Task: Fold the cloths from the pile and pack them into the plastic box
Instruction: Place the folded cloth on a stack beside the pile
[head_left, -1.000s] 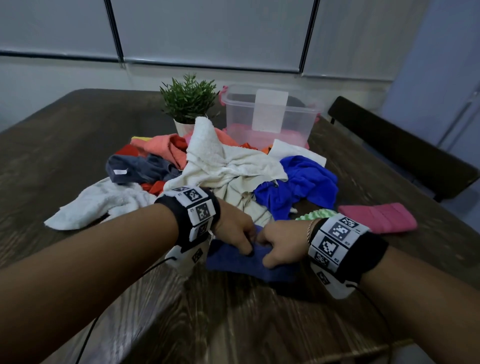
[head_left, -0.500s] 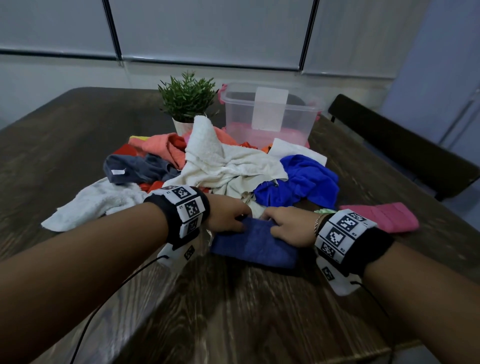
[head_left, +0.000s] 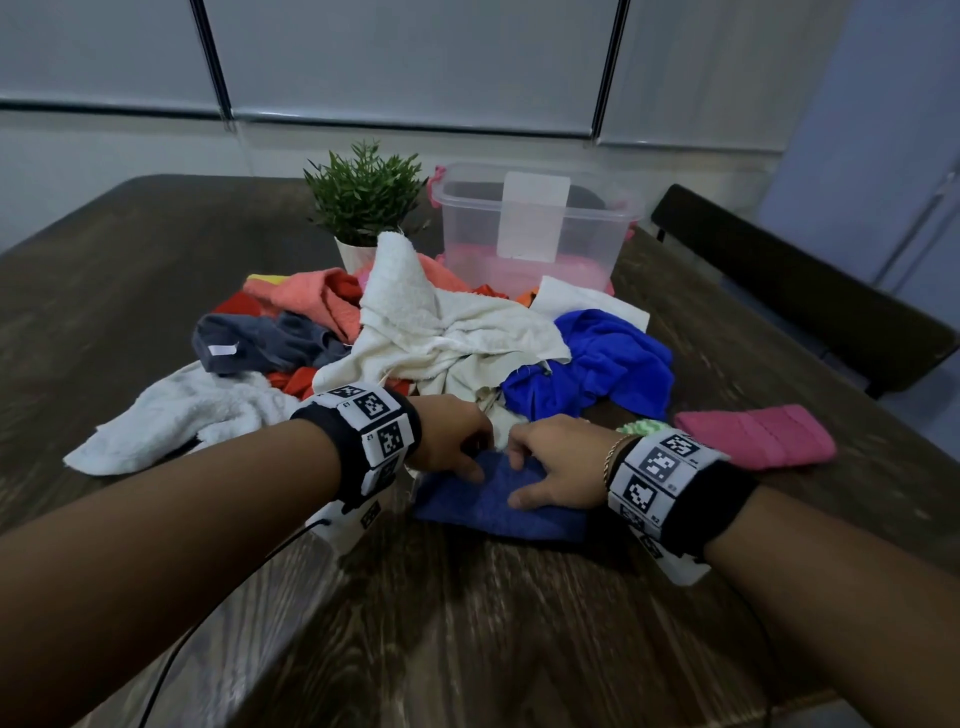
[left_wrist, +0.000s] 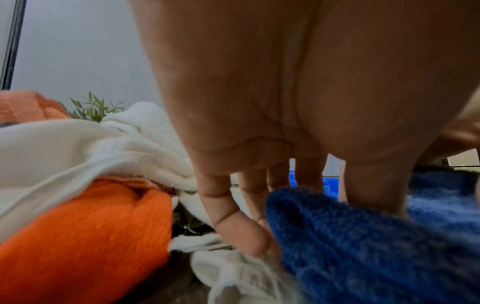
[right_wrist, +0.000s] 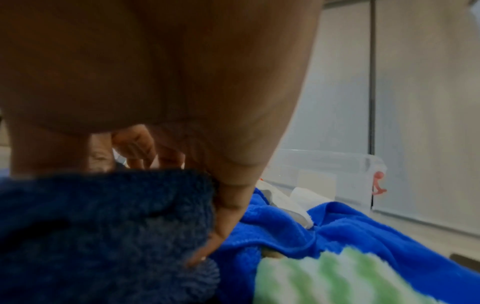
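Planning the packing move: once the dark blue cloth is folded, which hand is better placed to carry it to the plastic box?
Probably the right hand: it rests on the dark blue cloth, and the plastic box stands beyond, toward its side.

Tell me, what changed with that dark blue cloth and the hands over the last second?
Both hands slid away from the person, from the near edge of the dark blue cloth to its far edge by the pile. The left hand and right hand now hold that far edge, thumbs on top. The cloth lies flatter. The pile, the plastic box, the plant and the pink cloth stayed put.
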